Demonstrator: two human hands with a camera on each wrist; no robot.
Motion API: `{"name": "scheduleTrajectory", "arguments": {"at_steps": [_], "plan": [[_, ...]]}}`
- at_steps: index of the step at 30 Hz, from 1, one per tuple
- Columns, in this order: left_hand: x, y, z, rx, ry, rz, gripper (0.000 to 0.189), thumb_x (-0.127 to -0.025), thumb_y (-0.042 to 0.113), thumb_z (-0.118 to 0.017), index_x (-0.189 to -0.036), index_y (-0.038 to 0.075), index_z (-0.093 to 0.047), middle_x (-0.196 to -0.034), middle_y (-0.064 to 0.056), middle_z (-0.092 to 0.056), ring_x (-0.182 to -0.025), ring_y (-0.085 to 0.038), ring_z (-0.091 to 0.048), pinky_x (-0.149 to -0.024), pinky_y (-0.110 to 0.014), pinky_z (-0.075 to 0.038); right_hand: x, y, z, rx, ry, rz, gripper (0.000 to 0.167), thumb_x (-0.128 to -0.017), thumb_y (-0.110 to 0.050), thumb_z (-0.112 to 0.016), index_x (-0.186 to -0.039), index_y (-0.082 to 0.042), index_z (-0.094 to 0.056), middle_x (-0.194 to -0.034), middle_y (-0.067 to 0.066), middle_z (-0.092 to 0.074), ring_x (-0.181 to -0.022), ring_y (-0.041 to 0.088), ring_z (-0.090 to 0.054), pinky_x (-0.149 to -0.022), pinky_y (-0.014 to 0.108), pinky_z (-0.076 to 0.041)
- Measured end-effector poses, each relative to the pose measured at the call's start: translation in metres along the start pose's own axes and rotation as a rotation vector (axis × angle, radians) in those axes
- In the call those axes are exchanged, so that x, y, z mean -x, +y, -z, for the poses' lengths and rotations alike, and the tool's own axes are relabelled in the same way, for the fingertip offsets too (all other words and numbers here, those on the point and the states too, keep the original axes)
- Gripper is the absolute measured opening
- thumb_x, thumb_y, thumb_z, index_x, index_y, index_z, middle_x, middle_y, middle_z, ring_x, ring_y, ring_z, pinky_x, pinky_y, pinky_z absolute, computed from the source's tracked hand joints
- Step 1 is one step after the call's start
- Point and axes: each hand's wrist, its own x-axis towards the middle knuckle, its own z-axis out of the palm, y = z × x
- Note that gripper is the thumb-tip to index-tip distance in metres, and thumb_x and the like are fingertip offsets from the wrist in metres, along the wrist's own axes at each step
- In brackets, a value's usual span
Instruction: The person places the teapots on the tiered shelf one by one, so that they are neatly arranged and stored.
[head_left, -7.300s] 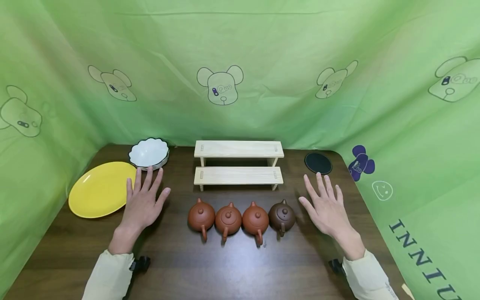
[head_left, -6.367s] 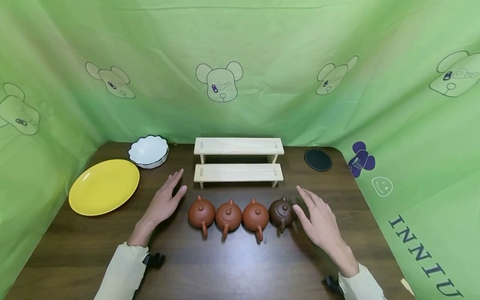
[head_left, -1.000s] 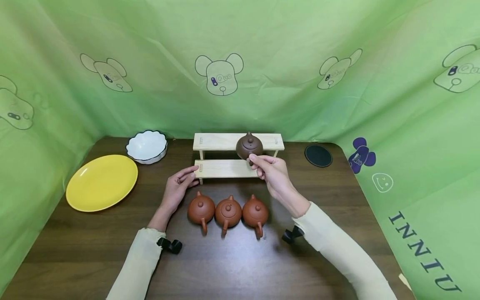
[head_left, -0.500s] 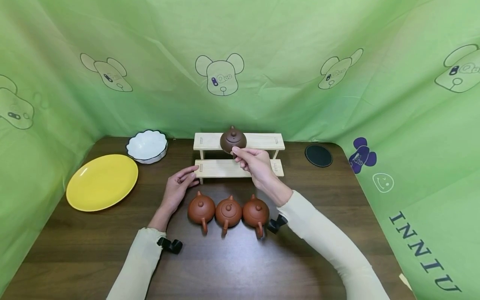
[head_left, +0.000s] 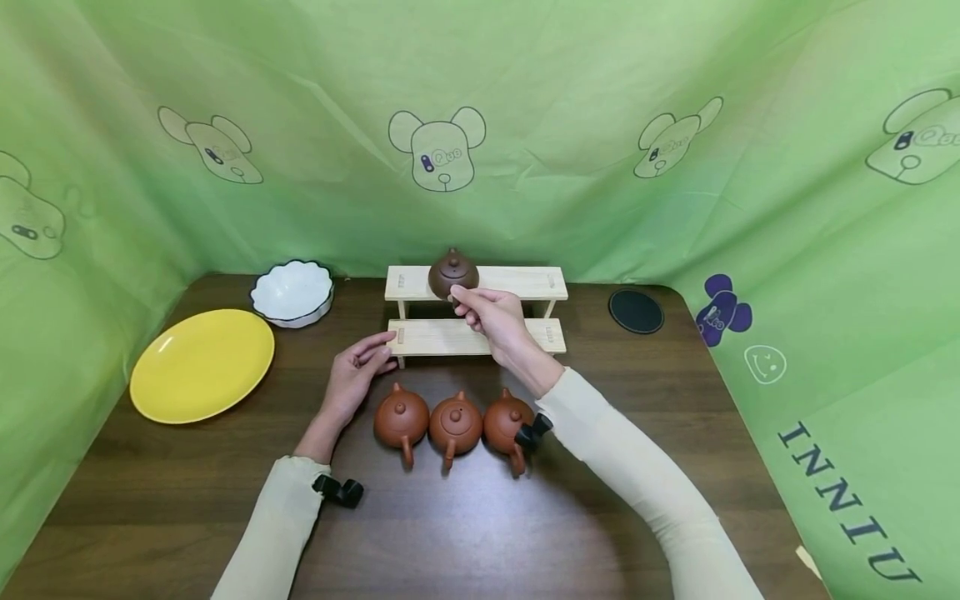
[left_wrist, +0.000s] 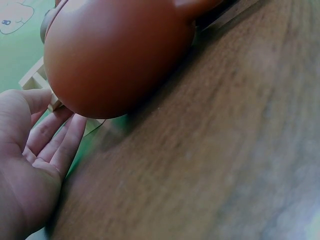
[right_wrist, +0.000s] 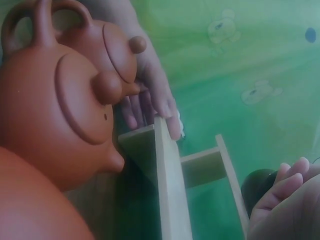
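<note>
Near the back edge of the brown wooden desk [head_left: 420,542], a pale two-level wooden stand [head_left: 438,336] is held at its lower left end by the left hand [head_left: 354,375]. At the upper level's left half, a round dark-brown clay teapot [head_left: 452,272] is pinched by the handle in the right hand's [head_left: 500,322] fingers; if released near the front edge, it could be tipped off.

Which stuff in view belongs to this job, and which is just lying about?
In the job:
dark teapot, held in the right hand
wooden stand, touched by the left hand
three reddish teapots, probably

Apparently just lying about:
yellow plate
white bowl
black coaster
</note>
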Motion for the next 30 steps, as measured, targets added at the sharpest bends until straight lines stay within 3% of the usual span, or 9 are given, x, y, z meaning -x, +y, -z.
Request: {"name": "scheduleTrajectory", "arguments": {"at_steps": [8,14,19,26,30], "plan": [[-0.001,-0.001,0.000,0.008,-0.003,-0.005,0.036,-0.112,0.002,-0.066,-0.146,-0.011,-0.066,-0.145,-0.025,-0.069,-0.106,-0.003,-0.077,-0.095,-0.027,-0.069,-0.005,0.000,-0.008,0.024,0.005,0.016,0.017,-0.103,-0.016,-0.082,-0.088,-0.010,-0.082,-0.068,-0.005,-0.069,-0.054,0.001,-0.052,-0.047,0.011,-0.043],[-0.001,-0.002,0.000,0.015,-0.004,-0.019,0.036,-0.112,0.002,-0.066,-0.145,-0.012,-0.066,-0.142,-0.019,-0.073,-0.106,-0.003,-0.077,-0.095,-0.026,-0.069,-0.007,0.002,-0.012,0.010,0.009,0.018,0.023,-0.103,-0.017,-0.081,-0.080,-0.013,-0.079,-0.068,-0.006,-0.067,-0.053,0.001,-0.050,-0.046,0.011,-0.041],[0.000,-0.002,-0.001,0.029,-0.005,-0.029,0.036,-0.111,0.001,-0.066,-0.144,-0.014,-0.065,-0.137,-0.009,-0.077,-0.106,-0.003,-0.077,-0.095,-0.026,-0.069,-0.009,0.002,-0.014,-0.004,0.014,0.005,0.024,-0.103,-0.015,-0.080,-0.079,-0.015,-0.077,-0.067,-0.006,-0.066,-0.052,0.002,-0.049,-0.046,0.011,-0.040],[0.000,-0.003,0.000,0.019,-0.002,-0.026,0.036,-0.111,0.002,-0.066,-0.144,-0.013,-0.066,-0.138,-0.013,-0.076,-0.106,-0.003,-0.077,-0.095,-0.026,-0.069,-0.012,-0.001,-0.014,-0.002,0.005,-0.029,0.023,-0.103,-0.014,-0.078,-0.081,-0.013,-0.078,-0.067,-0.005,-0.063,-0.053,0.003,-0.048,-0.046,0.012,-0.038],[0.000,-0.003,0.001,0.009,-0.008,-0.030,0.037,-0.112,0.003,-0.066,-0.145,-0.014,-0.065,-0.137,-0.009,-0.077,-0.106,-0.003,-0.077,-0.095,-0.026,-0.069,-0.014,-0.003,-0.013,-0.013,-0.007,-0.060,0.020,-0.104,-0.014,-0.077,-0.085,-0.012,-0.079,-0.067,-0.005,-0.062,-0.053,0.003,-0.048,-0.046,0.012,-0.038]]}}
